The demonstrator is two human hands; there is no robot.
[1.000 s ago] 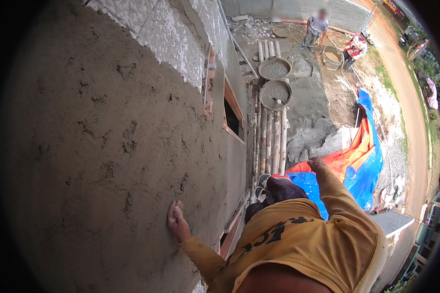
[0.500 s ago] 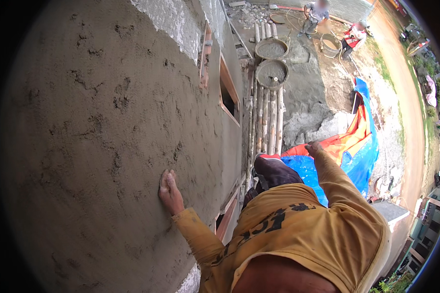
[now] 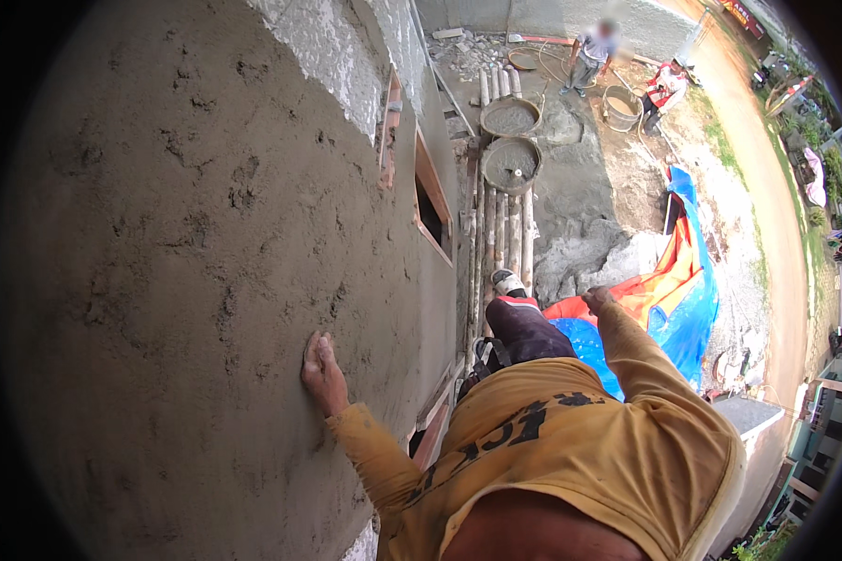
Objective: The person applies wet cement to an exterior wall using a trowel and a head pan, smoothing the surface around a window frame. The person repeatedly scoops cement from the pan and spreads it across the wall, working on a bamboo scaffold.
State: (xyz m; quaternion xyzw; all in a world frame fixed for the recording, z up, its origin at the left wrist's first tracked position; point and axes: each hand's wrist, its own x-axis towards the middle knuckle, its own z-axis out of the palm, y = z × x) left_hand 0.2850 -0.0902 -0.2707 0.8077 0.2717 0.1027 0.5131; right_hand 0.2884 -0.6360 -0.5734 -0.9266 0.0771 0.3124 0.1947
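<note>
My left hand (image 3: 324, 374) rests against the wet, grey mortar wall (image 3: 159, 309), fingers out and close together, with no tool in it. The mortar around it is rough and pitted. Out to the right, away from the wall, my right hand (image 3: 597, 299) hangs in the air with its fingers loosely bent. No held thing shows there, though the fingers are partly hidden. Beneath me, my shoe (image 3: 508, 283) stands on a walkway of round poles (image 3: 500, 229). Two round tubs of grey mortar sit farther along the poles, the nearer tub (image 3: 512, 165) holding a small pale object.
A framed window opening (image 3: 432, 196) and a narrow slot (image 3: 389, 131) break the wall ahead. Below right lies a blue and orange tarp (image 3: 678, 280). Two people stand far ahead on the ground, near a round container (image 3: 621, 107). A dirt road (image 3: 786, 234) runs along the right.
My shoe has come into sight on the poles, past my trouser leg. The view has shifted slightly. My left hand keeps to the same patch of wall, and my right hand has sunk a little.
</note>
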